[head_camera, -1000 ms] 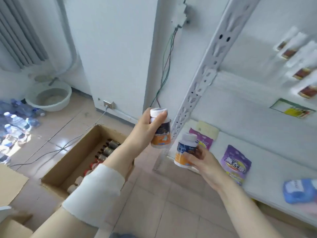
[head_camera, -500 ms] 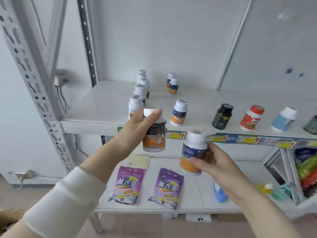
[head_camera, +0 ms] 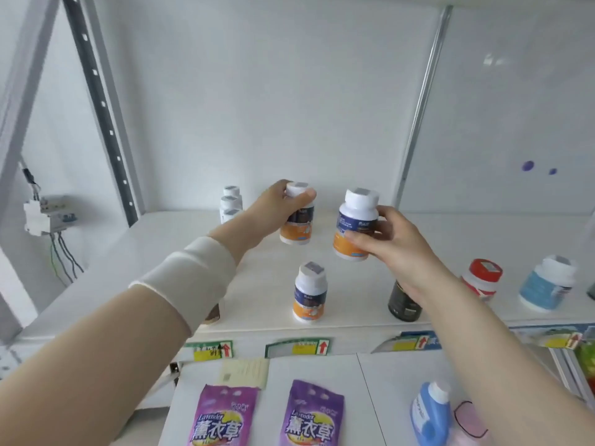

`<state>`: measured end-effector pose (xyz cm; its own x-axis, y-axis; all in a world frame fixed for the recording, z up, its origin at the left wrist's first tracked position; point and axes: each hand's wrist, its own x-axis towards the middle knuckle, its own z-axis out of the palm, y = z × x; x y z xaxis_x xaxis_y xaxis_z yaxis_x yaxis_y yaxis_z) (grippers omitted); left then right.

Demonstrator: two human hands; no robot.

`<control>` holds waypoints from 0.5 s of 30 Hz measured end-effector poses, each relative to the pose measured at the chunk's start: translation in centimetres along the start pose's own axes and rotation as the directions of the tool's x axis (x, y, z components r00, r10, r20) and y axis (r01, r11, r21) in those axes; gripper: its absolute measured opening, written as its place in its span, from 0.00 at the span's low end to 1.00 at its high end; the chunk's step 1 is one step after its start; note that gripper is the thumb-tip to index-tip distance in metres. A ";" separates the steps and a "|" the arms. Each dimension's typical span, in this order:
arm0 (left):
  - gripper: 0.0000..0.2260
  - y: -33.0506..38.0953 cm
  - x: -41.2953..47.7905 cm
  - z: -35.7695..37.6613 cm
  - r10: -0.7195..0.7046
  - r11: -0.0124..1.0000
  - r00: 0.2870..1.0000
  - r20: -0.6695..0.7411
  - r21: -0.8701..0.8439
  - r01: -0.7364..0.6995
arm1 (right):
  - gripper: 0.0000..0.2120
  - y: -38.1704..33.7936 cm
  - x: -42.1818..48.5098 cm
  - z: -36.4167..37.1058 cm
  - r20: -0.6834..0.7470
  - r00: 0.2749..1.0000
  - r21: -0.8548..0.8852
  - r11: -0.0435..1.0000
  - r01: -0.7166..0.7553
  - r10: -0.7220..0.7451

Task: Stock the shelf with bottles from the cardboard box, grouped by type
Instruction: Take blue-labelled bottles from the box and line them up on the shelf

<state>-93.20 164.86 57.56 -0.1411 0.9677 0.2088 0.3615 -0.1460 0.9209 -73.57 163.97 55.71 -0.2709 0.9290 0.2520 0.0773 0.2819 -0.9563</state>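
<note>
My left hand (head_camera: 277, 209) grips a white-capped bottle with a dark and orange label (head_camera: 297, 225), held upright just above the white shelf board (head_camera: 167, 252) near its back. My right hand (head_camera: 391, 243) grips a second bottle of the same kind (head_camera: 354, 228), tilted slightly, above the shelf's middle. A matching bottle (head_camera: 309, 292) stands near the front edge. A row of white-capped bottles (head_camera: 230, 202) stands at the back left, partly hidden by my left arm. The cardboard box is out of view.
A dark bottle (head_camera: 402, 304), a red-capped bottle (head_camera: 483, 280) and a pale blue bottle (head_camera: 547, 288) stand on the right of the shelf. On the lower shelf lie two purple lavender pouches (head_camera: 314, 416) and a blue detergent bottle (head_camera: 429, 413). A perforated upright (head_camera: 99, 111) stands at the left.
Both hands have lifted their bottles up and forward over the upper shelf. The view has tilted up from the floor and the box to the shelf.
</note>
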 end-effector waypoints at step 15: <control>0.18 -7.0 10.4 1.2 -0.277 0.947 0.915 0.293 0.247 0.207 | 0.24 9.4 7.2 5.2 0.100 0.966 -0.156 0.962 -0.223 0.240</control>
<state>-96.14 176.18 52.88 0.0407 0.9862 -0.1603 0.5403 0.1133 0.8338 -79.78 172.08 47.74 -0.3390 0.9408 -0.0012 0.2848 0.1014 -0.9532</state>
